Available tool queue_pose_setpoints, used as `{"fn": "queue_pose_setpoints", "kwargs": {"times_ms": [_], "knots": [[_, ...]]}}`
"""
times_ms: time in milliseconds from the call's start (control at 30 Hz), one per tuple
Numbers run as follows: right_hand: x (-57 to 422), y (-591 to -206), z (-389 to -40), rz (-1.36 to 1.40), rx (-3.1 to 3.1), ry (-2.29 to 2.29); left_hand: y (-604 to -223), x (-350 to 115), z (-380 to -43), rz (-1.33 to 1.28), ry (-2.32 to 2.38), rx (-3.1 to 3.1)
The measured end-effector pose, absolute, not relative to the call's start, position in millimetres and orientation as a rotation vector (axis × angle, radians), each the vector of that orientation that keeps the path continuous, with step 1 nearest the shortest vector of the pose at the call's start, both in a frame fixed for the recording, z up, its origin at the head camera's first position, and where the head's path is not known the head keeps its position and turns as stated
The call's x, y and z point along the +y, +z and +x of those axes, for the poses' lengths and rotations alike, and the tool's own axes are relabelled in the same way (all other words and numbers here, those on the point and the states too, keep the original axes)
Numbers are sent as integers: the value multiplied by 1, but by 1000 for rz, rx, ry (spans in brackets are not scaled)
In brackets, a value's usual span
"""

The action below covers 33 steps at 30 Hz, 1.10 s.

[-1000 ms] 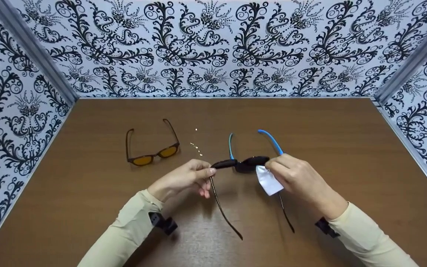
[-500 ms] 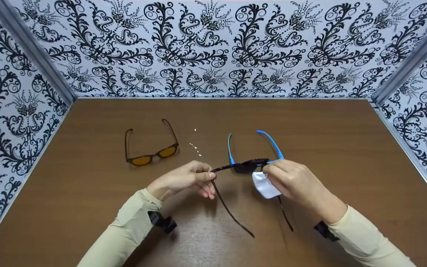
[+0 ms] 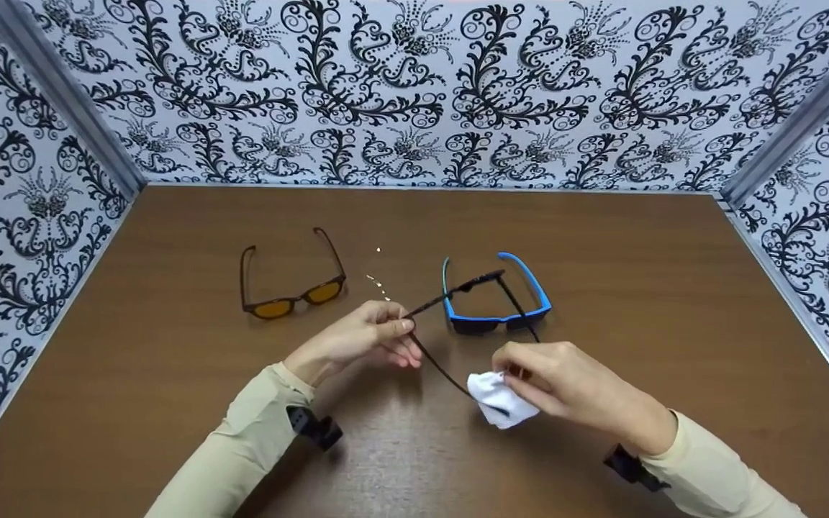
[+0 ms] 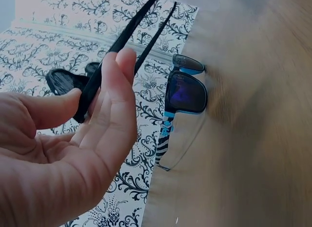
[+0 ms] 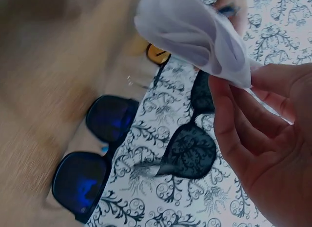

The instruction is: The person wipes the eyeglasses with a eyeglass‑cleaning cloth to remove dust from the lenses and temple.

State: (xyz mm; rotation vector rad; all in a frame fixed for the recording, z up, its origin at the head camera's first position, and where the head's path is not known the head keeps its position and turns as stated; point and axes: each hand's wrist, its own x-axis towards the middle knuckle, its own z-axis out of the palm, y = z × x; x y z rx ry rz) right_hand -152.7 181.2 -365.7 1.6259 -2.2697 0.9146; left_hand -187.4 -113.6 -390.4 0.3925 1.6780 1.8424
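Observation:
My left hand pinches a pair of black sunglasses between thumb and fingers at one hinge corner, holding them above the table. In the left wrist view, the thumb presses the thick temple arm and the dark lens shows behind it. A white cloth is pinched in my right hand, at the tip of the near temple arm. That dark tip shows against the cloth. In the right wrist view, the folded cloth hides part of the left hand.
Blue-framed sunglasses with dark lenses stand unfolded on the brown table, behind the held pair. Dark-framed glasses with amber lenses lie unfolded at the left. Small bright specks show between them. Patterned panels enclose the table.
The right hand and cloth have moved from the lens area down toward the near temple arm's tip. The black sunglasses have turned, their far end rising over the blue pair. The left hand keeps its hold.

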Motion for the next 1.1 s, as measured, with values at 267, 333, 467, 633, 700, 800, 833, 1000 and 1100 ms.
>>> {"fn": "queue_pose_setpoints", "kwargs": {"times_ms": [267, 333, 467, 633, 700, 800, 833, 1000, 1100], "knots": [[169, -370, -146, 1575, -2331, 1100, -389, -111, -184, 353, 1888, 1719], [164, -373, -146, 1528, -2344, 1103, -389, -109, -183, 340, 1891, 1722], [154, -378, -147, 1441, -2363, 1137, -388, -106, -182, 312, 1888, 1748], [142, -382, -148, 1315, -2397, 1299, -390, -101, -181, 305, 1911, 1762], [138, -383, -149, 1256, -2413, 1359, -390, -97, -180, 304, 1917, 1760], [132, -385, -150, 1184, -2429, 1432, -390, -93, -178, 295, 1907, 1777], [130, -387, -150, 1166, -2436, 1442, -391, -92, -178, 293, 1902, 1786], [123, -388, -153, 1131, -2430, 1463, -390, -87, -176, 312, 1871, 1832], [120, -387, -154, 1121, -2411, 1470, -390, -85, -175, 331, 1872, 1828]]}}
